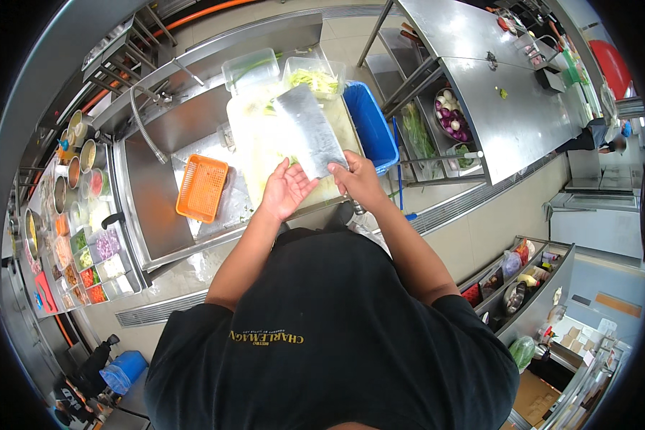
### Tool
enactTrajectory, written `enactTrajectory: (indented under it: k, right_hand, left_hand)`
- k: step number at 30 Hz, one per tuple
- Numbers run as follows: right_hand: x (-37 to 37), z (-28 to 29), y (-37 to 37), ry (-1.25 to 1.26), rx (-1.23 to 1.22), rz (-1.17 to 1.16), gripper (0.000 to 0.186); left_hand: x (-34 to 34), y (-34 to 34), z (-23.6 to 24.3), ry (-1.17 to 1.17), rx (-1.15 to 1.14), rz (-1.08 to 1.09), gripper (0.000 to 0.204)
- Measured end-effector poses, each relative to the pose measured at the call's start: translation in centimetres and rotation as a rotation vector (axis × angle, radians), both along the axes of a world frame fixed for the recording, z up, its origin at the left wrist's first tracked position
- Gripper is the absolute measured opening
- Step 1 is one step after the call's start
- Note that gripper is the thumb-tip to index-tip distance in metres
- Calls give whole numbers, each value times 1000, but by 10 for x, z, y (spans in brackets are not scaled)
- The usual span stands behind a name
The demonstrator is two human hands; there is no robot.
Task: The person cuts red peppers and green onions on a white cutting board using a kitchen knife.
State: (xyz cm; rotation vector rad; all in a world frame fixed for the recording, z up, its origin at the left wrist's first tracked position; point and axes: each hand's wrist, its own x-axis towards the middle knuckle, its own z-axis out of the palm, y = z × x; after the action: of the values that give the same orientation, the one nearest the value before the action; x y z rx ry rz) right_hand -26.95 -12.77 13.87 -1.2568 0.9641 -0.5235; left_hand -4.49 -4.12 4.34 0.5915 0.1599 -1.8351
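Observation:
A wide-bladed cleaver (309,130) is in my right hand (360,182), which grips it at the handle end. Its blade points away from me, over a pale cutting board (246,154). My left hand (288,190) is beside the blade's near corner, palm up with fingers apart and nothing in it. Bits of chopped pale green vegetable lie on the board, partly covered by the blade. At the board's far edge stands a clear plastic container (337,70) with cut pale green pieces in it. Left of that is another clear container (251,69) with some green in it.
An orange basket (202,188) sits in the steel sink (148,154) on the left, under a hose tap (137,122). A blue bin (373,129) stands right of the board. Farther right are a steel table (509,107) and a bowl of onions (451,118). Two other people are at the edges.

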Motion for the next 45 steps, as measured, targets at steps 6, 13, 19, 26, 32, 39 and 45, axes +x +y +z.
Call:
enactTrajectory:
  k: [6,13,19,26,32,39,45]
  right_hand:
    - [-67,-31,-2,141,1,-71,16]
    - [-96,-89,43,171,148,8,21]
    - [-28,-86,55,162,185,220,21]
    - [-17,3,-39,279,-368,168,28]
    - [-17,49,-136,421,-631,-26,27]
    - [-73,56,-115,266,-432,-227,17]
    - [-116,38,-50,369,-280,-232,20]
  left_hand:
    - [29,-2,-11,-1536,-14,222,31]
    - [-15,8,-46,-2226,-170,-34,88]
    - [-69,-5,-42,-2053,33,210,76]
    - [-55,-119,34,-1910,-295,655,50]
    - [-13,-277,47,-1875,-162,479,30]
    - [80,-259,77,-2110,-404,369,20]
    - [101,-173,57,-2417,-353,75,12]
